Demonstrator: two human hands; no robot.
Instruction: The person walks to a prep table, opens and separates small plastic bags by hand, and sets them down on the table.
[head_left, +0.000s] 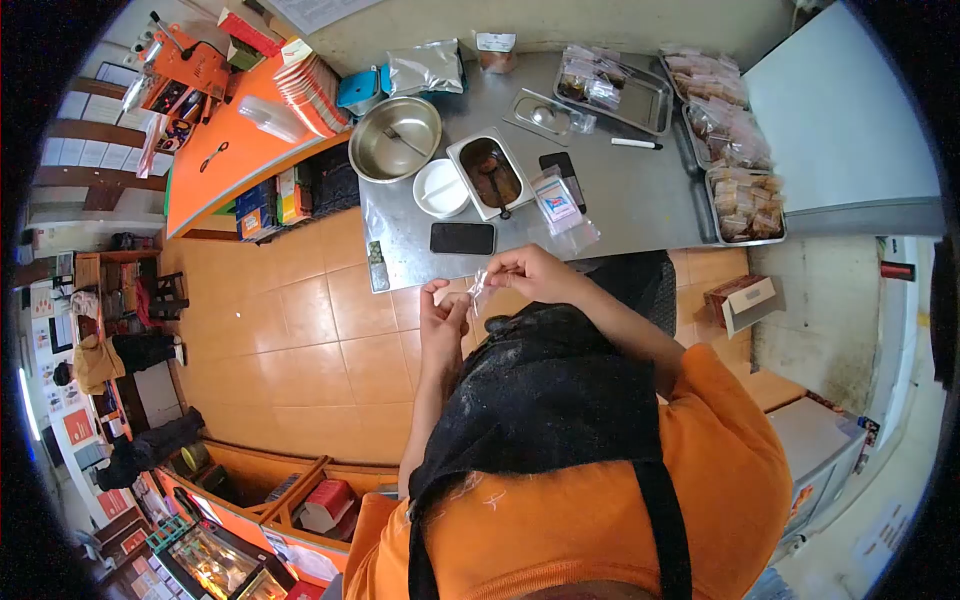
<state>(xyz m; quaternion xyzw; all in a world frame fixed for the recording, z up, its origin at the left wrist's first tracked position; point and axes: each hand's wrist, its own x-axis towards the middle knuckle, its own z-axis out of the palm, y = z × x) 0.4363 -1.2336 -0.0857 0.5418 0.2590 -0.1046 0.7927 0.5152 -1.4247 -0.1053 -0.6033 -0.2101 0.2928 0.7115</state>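
In front of the black apron, both of my hands pinch one small clear plastic piece (480, 290), which looks like a bag. My left hand (446, 312) holds its left side and my right hand (522, 272) its upper right side. Just beyond them, a dark phone (462, 238) lies on the metal table (620, 215). A rectangular steel container (490, 172) with brown contents and a spoon stands behind the phone, beside a white bowl (441, 189). Right of the container are clear packets (558, 202) with a printed label, partly over a second phone (562, 178).
Trays of filled packets (745, 205) line the table's right end. A large steel bowl (395, 140) stands at the left, near an orange counter (215, 170) with stacked cartons. An open cardboard box (742, 303) is at the right. Two people (100, 362) are at the far left.
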